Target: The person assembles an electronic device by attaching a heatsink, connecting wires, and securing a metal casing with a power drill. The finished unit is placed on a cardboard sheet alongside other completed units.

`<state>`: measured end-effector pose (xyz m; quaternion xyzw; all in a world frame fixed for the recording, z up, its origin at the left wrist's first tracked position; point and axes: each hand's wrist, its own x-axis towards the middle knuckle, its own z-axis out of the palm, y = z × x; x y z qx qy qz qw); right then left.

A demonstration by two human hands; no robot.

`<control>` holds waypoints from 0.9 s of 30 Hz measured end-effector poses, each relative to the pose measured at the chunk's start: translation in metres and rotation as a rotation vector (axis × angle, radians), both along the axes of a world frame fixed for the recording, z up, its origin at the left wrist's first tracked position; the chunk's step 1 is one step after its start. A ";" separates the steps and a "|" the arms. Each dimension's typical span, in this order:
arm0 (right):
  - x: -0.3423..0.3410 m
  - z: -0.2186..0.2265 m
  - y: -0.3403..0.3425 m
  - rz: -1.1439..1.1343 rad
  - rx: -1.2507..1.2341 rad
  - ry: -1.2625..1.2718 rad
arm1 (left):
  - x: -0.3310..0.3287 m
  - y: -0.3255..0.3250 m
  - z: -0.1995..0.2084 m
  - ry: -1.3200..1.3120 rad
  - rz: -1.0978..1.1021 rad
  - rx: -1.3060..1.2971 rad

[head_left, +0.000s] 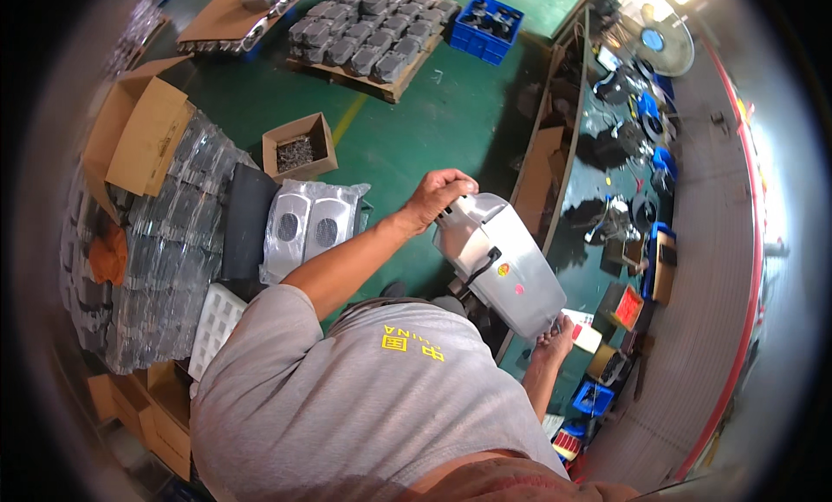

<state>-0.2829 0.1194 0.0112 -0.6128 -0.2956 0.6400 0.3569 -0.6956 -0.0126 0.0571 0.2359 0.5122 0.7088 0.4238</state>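
Note:
A silver metal casing (507, 259) hangs tilted in front of my body, held between both hands. It has rounded edges, a small black latch or handle (484, 266) on its face and two small round stickers. My left hand (440, 197) grips its upper left end, the fingers curled over the edge. At the lower right end, my right hand (553, 337) is closed on the casing's corner, its fingertips partly hidden. The casing is beside the edge of a green workbench (563, 242), its lower right end over the bench top.
Motor-like parts (614, 220), blue bins (593, 398) and small boxes line the bench along the wall. A fan (663, 47) stands at its far end. To my left are stacked wrapped castings (173, 251), an open carton of small parts (296, 153) and bagged silver covers (310, 229). Beyond stands a loaded pallet (394, 88).

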 end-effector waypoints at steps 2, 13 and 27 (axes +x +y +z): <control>-0.057 0.001 0.035 -0.014 -0.014 -0.098 | -0.029 0.005 -0.005 0.000 0.063 -0.011; -0.308 -0.014 0.209 0.333 0.131 -0.069 | -0.173 0.045 -0.021 -0.111 0.488 -0.044; -0.661 -0.020 0.282 0.765 0.188 -0.033 | -0.407 0.033 -0.068 -0.287 0.890 -0.035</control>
